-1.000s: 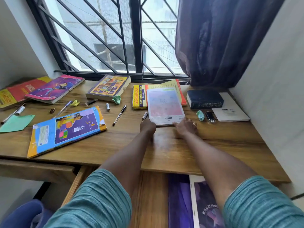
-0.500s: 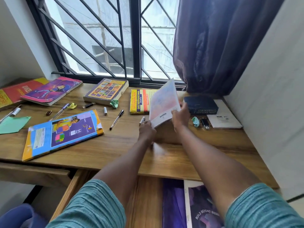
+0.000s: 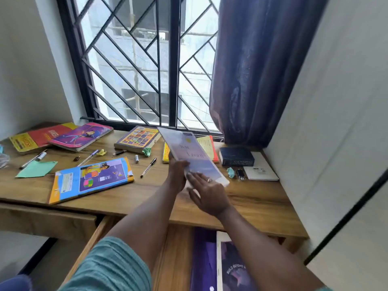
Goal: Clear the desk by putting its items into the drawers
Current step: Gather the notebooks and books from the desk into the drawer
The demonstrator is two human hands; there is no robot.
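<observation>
A thin pale-blue book is lifted off the wooden desk, tilted with its cover facing me. My left hand grips its lower left edge from beneath. My right hand lies with straight fingers against the book's lower right part. Below the desk's front edge an open drawer shows a purple book lying inside.
On the desk lie a blue-and-orange book, a red-and-yellow book, a magenta book, a grid-cover book, a dark dictionary, a white booklet, pens and paper scraps. A curtain hangs at right.
The pale book went from lying flat on the yellow book to being raised, turned over and held above the desk. My view has tilted upward.
</observation>
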